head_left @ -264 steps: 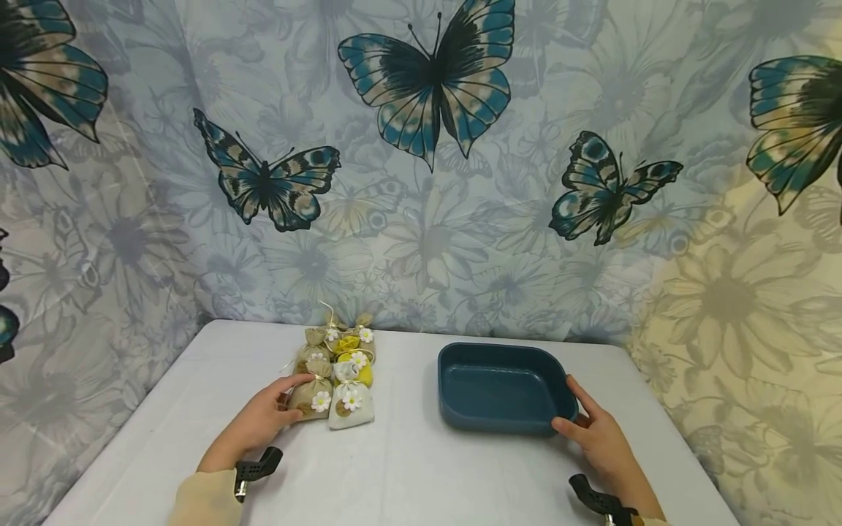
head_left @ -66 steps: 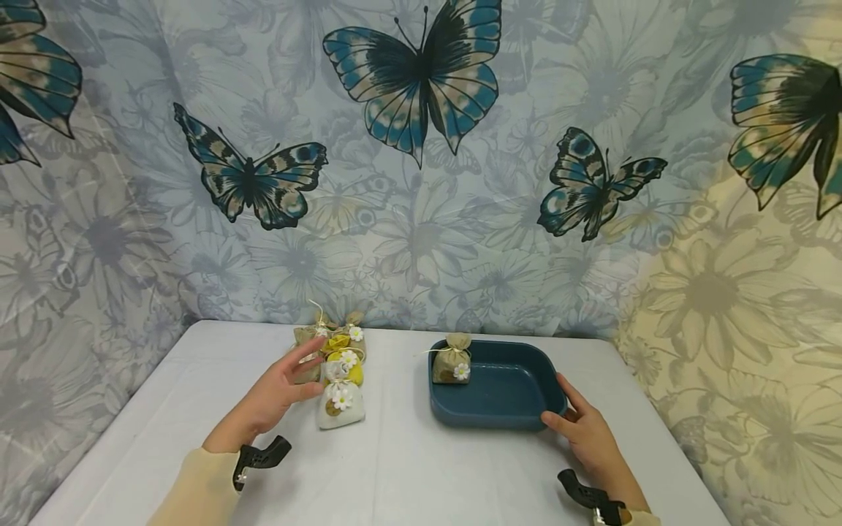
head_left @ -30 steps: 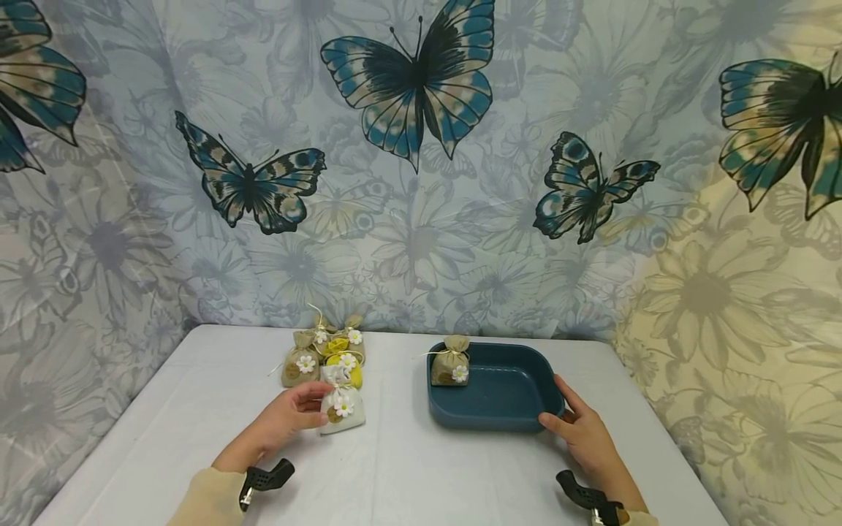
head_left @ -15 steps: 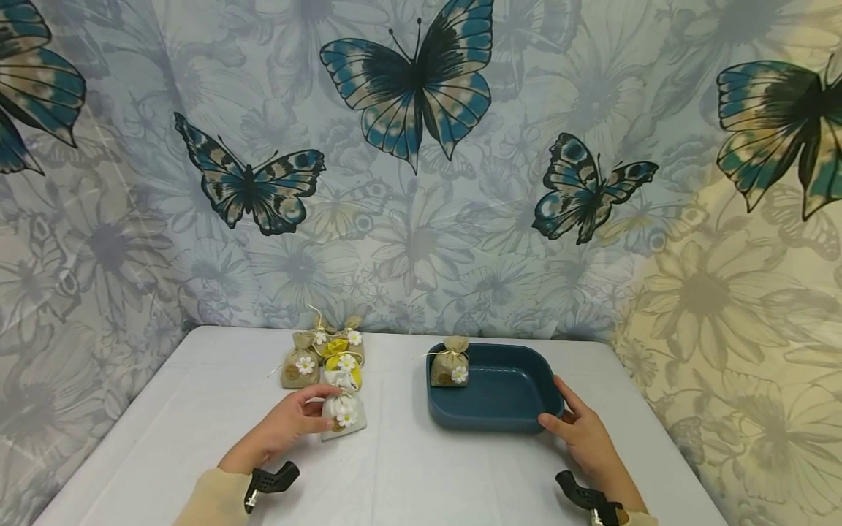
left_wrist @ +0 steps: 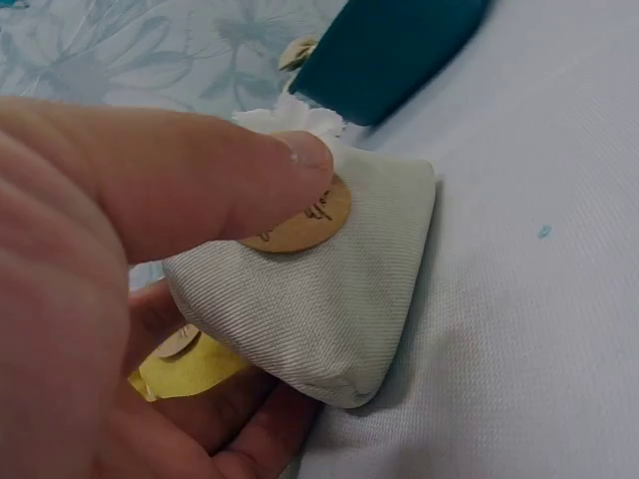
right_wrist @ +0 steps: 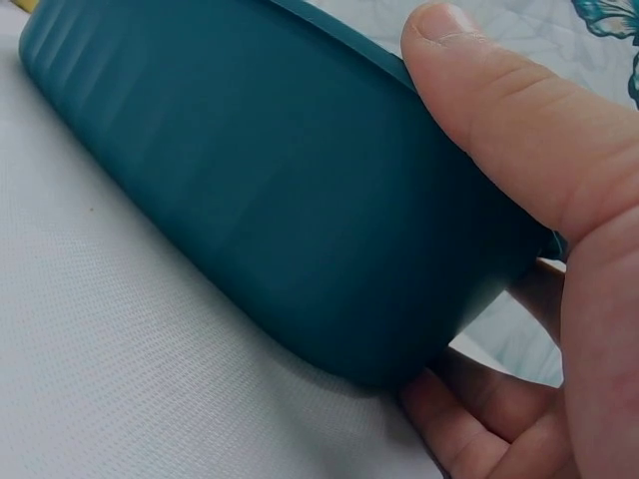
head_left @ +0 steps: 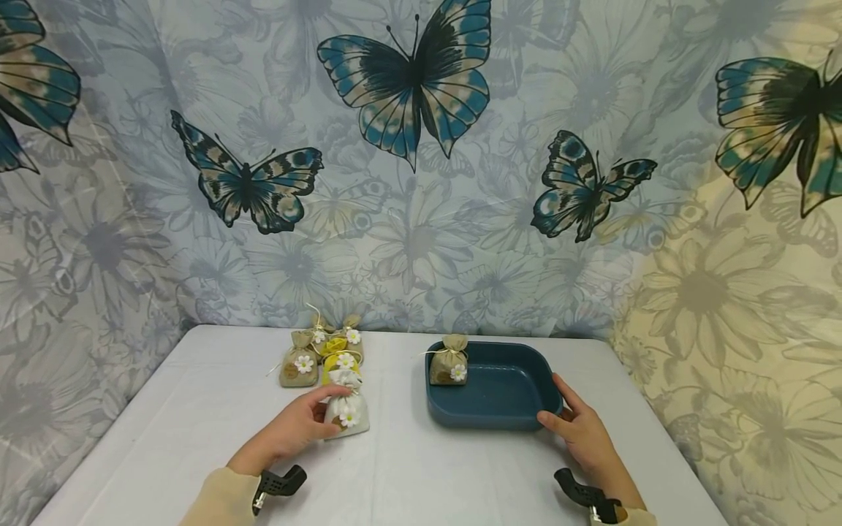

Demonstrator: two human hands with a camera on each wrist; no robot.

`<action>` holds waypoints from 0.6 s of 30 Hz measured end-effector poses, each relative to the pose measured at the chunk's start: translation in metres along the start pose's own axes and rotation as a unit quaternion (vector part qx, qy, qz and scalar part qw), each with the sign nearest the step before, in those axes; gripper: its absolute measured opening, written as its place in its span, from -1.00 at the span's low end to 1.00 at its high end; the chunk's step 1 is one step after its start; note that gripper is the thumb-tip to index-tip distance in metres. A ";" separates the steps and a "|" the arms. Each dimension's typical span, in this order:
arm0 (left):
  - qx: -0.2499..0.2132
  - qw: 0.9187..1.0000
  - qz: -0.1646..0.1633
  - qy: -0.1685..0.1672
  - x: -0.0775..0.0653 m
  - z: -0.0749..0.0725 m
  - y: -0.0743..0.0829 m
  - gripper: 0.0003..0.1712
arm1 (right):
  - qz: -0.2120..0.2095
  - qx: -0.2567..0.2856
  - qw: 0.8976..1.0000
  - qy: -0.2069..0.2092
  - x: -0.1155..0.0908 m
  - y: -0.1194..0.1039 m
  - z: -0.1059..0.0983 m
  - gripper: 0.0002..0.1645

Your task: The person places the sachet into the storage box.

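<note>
My left hand (head_left: pixel 296 427) grips a small white drawstring pouch (head_left: pixel 353 413) with a daisy on it. In the left wrist view the thumb presses on the round brown label of the white pouch (left_wrist: pixel 329 289), with fingers behind and below it. At the right, my right hand (head_left: pixel 582 431) holds the near right corner of a dark teal rectangular dish (head_left: pixel 493 420). Its thumb lies over the rim and its fingers wrap the outer side, as the right wrist view of the dish (right_wrist: pixel 250 170) shows. A beige pouch (head_left: pixel 449 365) stands in the dish's left end.
Behind the left hand stand a beige pouch (head_left: pixel 299 365), a yellow pouch (head_left: pixel 331 371) and more beige pouches (head_left: pixel 354 343), close together. A white cloth (head_left: pixel 401 467) covers the table. A butterfly-patterned curtain (head_left: pixel 421 241) hangs along its back edge.
A beige pouch has gone from the left group into the dish. The left hand has since come to the white pouch, taken hold of it and shifted it slightly nearer. The right hand stays on the dish.
</note>
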State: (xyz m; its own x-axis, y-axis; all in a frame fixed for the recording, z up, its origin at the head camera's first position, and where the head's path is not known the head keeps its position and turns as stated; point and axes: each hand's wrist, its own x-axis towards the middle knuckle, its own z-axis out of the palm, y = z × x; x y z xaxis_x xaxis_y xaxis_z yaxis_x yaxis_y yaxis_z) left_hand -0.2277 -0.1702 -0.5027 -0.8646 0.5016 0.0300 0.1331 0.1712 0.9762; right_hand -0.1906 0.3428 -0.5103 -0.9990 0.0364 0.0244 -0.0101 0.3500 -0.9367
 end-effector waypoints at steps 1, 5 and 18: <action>0.013 1.000 0.001 0.000 0.001 0.001 0.000 -0.27 | 0.000 -0.001 1.000 0.000 0.000 -0.001 0.000 0.07; 0.092 0.996 0.009 0.011 0.003 0.003 0.001 -0.27 | 0.000 -0.005 1.000 0.003 -0.001 -0.002 0.000 0.07; 0.162 0.986 0.007 0.030 0.008 0.011 0.000 -0.35 | 0.000 0.000 1.000 0.006 0.000 0.000 0.001 0.04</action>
State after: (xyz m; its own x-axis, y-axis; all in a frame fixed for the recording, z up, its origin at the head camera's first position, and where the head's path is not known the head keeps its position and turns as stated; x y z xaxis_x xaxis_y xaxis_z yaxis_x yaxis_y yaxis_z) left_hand -0.2293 -0.1569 -0.5052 -0.8877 0.4560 0.0643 0.2837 0.4316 0.8563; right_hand -0.1908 0.3414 -0.5104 -0.9985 0.0472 0.0294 -0.0111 0.3498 -0.9368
